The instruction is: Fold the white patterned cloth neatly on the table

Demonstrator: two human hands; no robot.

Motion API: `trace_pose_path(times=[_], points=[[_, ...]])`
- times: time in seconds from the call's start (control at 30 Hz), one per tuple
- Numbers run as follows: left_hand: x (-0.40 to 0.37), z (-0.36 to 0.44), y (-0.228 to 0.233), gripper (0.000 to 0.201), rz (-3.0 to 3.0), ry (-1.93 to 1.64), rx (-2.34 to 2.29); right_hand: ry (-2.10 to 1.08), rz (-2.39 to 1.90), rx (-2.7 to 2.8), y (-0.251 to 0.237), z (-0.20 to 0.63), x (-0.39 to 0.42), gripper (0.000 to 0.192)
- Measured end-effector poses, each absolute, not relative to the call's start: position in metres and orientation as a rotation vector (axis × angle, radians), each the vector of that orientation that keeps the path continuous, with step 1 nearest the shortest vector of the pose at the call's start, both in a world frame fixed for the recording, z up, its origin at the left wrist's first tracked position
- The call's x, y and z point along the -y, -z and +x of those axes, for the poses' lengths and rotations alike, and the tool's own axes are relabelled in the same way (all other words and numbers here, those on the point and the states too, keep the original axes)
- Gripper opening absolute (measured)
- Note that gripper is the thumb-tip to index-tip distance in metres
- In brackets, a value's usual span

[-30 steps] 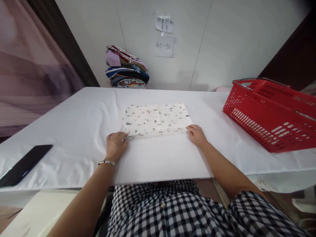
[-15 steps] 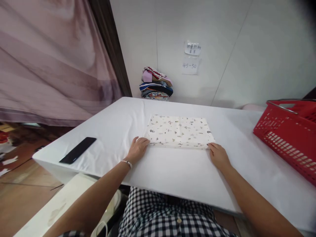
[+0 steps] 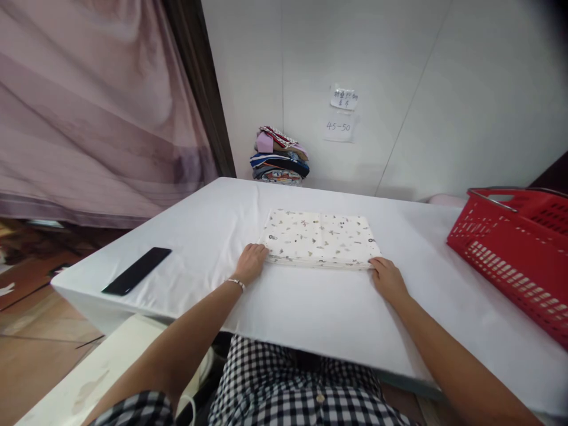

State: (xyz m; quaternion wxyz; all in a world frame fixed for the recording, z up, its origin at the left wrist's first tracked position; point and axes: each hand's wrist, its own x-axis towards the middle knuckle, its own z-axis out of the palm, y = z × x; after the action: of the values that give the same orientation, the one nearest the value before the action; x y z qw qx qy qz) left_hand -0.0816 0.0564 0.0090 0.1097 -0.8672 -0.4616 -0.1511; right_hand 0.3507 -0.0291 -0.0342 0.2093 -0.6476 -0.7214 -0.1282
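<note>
A folded printed cloth [image 3: 320, 238] lies flat near the middle of the table [image 3: 310, 302], which is covered in a white sheet, and the person sits at its near edge with both arms stretched forward. The left hand [image 3: 251, 263] rests knuckles-up at the cloth's near left corner, at about seven o'clock from the cloth's middle, fingers curled against the stacked edge; the fingertips are tucked out of sight, so I cannot tell whether they pinch the layers or only press on them. The right hand [image 3: 387, 277] sits at the near right corner, at about five o'clock, fingers likewise bent onto the edge, and its hold is just as hard to read. A thin bracelet [image 3: 236, 283] circles the left wrist. Between the cloth's near edge and the table's near rim lies a broad bare strip of sheet, and there is open sheet on both flanks too. A dark phone [image 3: 137, 270] lies at nine o'clock from the cloth, well apart and close to the table's left edge. A red basket [image 3: 515, 248] stands at three o'clock, also well apart, running out of view at the right. At twelve o'clock, by the wall beyond the far edge, a pile of folded clothes [image 3: 279, 155] sits under two paper notes [image 3: 341, 113].
</note>
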Motion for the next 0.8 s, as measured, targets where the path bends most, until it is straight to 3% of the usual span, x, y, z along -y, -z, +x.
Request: trace_pose_path(times=[0.47,0.8], points=[[-0.014,-0.087,-0.001,0.035,-2.551,0.588,1.569,0.447,-1.800,2.025,0.030,0.349,0.034,0.037],[-0.021,-0.078,-0.001,0.039,-2.567,0.752,1.546,0.050,-1.258,2.243,-0.001,0.220,-0.013,0.030]])
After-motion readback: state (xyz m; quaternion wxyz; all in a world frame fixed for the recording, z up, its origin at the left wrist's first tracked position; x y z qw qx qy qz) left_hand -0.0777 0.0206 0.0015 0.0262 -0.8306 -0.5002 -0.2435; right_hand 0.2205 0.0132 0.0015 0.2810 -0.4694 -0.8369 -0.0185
